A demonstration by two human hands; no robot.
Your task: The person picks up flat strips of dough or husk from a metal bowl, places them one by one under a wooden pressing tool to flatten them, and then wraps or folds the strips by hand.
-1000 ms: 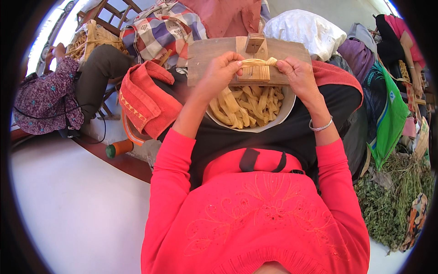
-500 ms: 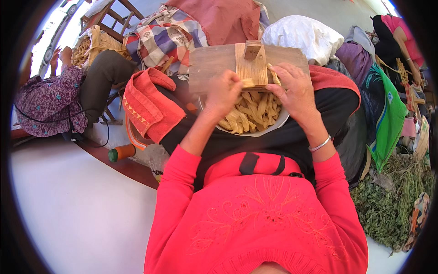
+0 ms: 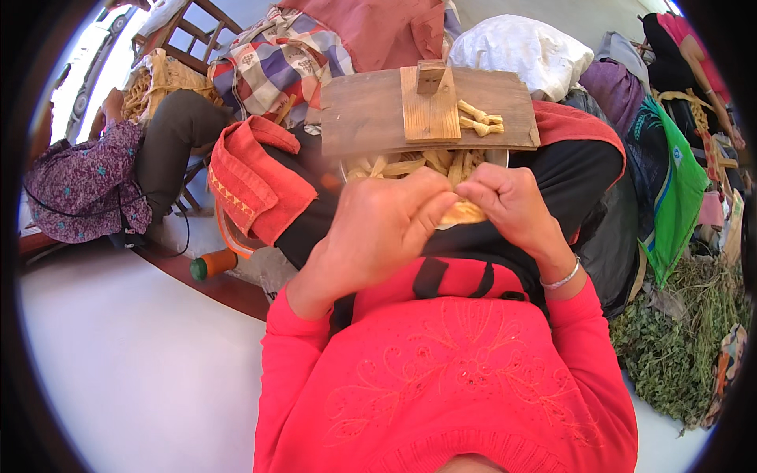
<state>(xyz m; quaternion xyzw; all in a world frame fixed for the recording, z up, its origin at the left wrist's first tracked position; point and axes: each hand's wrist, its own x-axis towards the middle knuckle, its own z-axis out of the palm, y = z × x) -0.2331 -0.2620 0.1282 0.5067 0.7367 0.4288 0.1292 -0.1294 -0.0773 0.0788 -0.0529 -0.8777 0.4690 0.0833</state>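
Observation:
My left hand (image 3: 386, 221) and my right hand (image 3: 511, 206) are close together over the front of a basin (image 3: 499, 158). Both are closed, thumbs pressed to fingers, on a pale yellow strip (image 3: 464, 212) that is mostly hidden by them. More soft, yellowish strips (image 3: 438, 163) fill the basin. Across its far side lies a brown wooden board (image 3: 359, 114), bearing a lighter plank (image 3: 430, 118) with a small upright wood block (image 3: 430, 75). Two short, knotted-looking strips (image 3: 481, 120) rest on the board, right of the plank.
A red towel (image 3: 256, 177) drapes over my left knee. At left are a thread spool (image 3: 217, 263) and a person in a patterned top (image 3: 91, 177). A white sack (image 3: 520, 55) stands behind the board; a green bag (image 3: 680, 201) and a heap of plants (image 3: 678, 339) lie at right.
Both hands have come back from the board toward my body and met over the basin's front. Two strips now lie on the board where my right hand was.

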